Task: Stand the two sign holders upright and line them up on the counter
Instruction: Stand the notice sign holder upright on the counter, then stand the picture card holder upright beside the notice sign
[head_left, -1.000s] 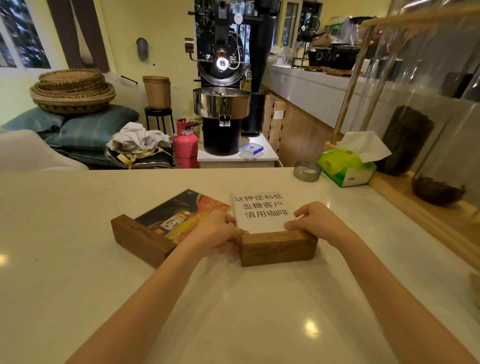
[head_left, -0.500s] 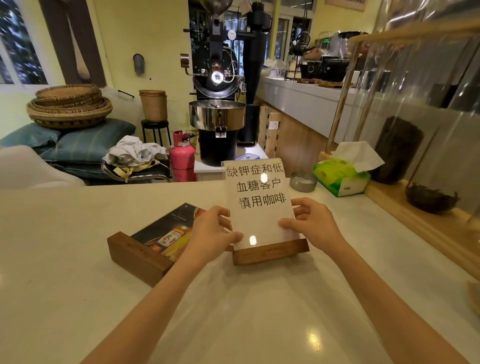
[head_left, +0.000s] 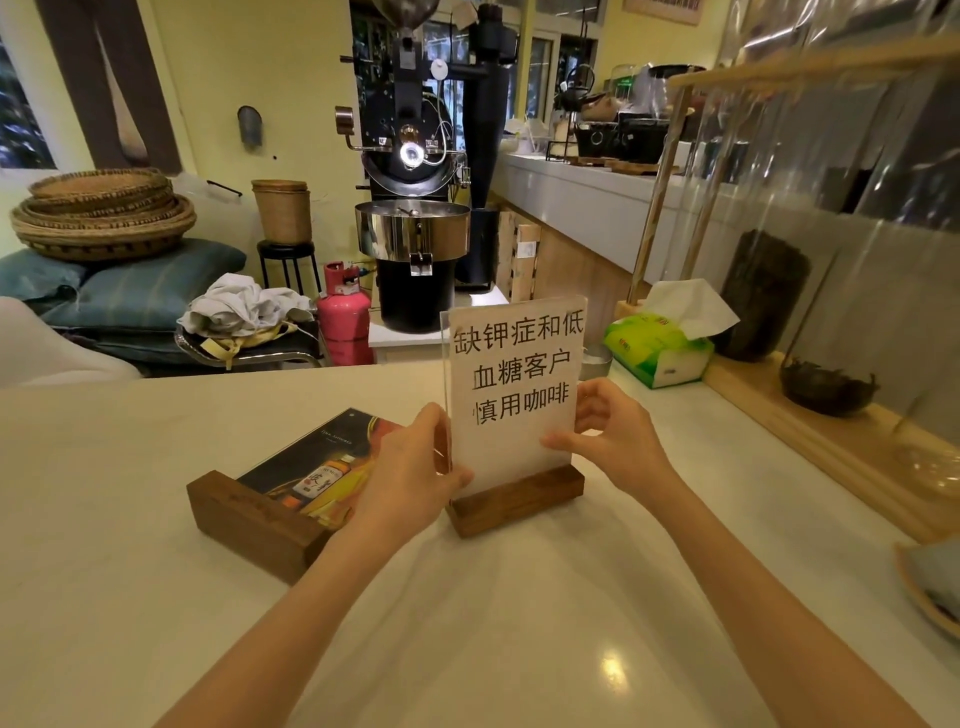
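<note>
Two sign holders are on the table (head_left: 156, 597). The text sign (head_left: 514, 384) stands upright on its wooden base (head_left: 514, 501), just right of table centre. The picture sign (head_left: 291, 483) lies flat at its 9 o'clock, with its own wooden block toward the near edge and its panel running away toward 1 o'clock.

Left hand (head_left: 410, 478) is closed on the left edge of the text sign's clear panel, thumb at the front. Right hand (head_left: 613, 441) pinches the right edge, fingers curled behind. Both hands hold the panel low, close above the base.

Step in hand, by judgement: seating the first sign. The base appears to rest flat, though its far underside is hidden. To do it well, keep the grip low, press the base down level, and square its front face to the near table edge before releasing; let go of both sides together so that the panel does not rock.

Edges and room: the table is bare and broad toward 6 o'clock and toward 9 o'clock beyond the picture sign. At 1 o'clock, a tissue box (head_left: 660, 348) and a small dish (head_left: 595, 361) sit near the far edge, well apart from the base. A raised wooden ledge (head_left: 810, 441) bounds the 3 o'clock side. The picture sign lies close to the left hand's wrist; lifting it needs clearance from the standing sign, so swing it up away from that side.
</note>
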